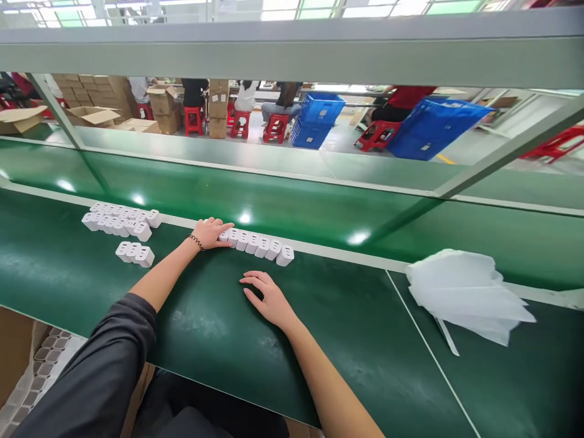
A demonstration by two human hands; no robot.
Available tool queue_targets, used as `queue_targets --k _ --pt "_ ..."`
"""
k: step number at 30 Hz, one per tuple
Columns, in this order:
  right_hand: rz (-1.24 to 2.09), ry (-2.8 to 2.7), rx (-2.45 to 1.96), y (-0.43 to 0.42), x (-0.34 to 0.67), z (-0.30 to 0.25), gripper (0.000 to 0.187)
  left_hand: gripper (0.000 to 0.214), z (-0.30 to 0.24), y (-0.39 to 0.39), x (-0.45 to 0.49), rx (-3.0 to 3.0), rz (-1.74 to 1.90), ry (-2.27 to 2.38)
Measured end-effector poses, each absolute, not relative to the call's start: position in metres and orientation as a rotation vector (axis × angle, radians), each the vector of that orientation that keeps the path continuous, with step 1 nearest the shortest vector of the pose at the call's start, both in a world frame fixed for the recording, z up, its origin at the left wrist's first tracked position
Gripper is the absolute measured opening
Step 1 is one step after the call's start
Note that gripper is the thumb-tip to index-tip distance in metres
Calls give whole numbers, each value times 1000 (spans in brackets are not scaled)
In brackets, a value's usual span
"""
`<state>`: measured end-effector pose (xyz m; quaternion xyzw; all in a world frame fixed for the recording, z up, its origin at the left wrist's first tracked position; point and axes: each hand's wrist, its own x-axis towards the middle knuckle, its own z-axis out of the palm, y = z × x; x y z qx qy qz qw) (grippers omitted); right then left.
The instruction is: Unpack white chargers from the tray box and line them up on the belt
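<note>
A row of white charger blocks (252, 244) with dark port slots stands along the pale strip on the green bench. My left hand (208, 234), a coiled dark band at its wrist, closes around the left end of this row, fingers on the far side and thumb on the near side. The blocks under that hand are partly hidden. My right hand (268, 299) hovers just in front of the row, fingers curved and apart, holding nothing. Further left are a larger group of white chargers (114, 224) and a small group of three chargers (135, 253).
White thin sheets (465, 292) lie piled at the right, above a flat pale strip-like tool (447, 336). A box with divided packing (45, 359) is below the bench at left. Beyond the frame post (511, 149) are blue crates (431, 128), cartons and seated people.
</note>
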<state>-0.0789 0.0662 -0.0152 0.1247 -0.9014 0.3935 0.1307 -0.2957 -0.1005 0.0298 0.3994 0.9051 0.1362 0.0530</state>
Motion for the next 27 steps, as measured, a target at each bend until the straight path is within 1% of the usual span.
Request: queue_targets --k 2,5,8,12,14,16,17,19,22,25,27 --pt "1127 -2611 389 67 -80 -15 19 59 26 -105 -296 1203 480 2747" --pt "1086 -2608 403 67 -81 -14 19 57 27 -119 -290 1186 657 2705" --pt "1070 -2602 402 62 -79 -11 22 63 29 -132 -270 1150 933 2624" --pt "1168 -2495 299 49 -72 -3 35 74 25 -134 -218 1044 1359 2413" --pt "1220 -2403 288 42 -66 3 37 77 21 -129 -191 908 1625 2104" --pt "1217 -2335 330 37 -61 9 38 73 17 -124 -171 633 1882 1591" --pt "1189 -2319 347 36 -59 12 39 69 16 -123 -164 492 1952 1346" --pt "1086 -2328 360 34 -56 16 43 64 14 -122 -156 314 1978 1057" --pt "944 -2377 365 33 -54 17 45 60 11 -125 -151 234 1937 933" --pt "984 -2409 383 32 -53 18 39 54 8 -126 -147 182 1863 882" --pt "1068 -2416 391 33 -52 20 35 55 7 -125 -146 174 1777 871"
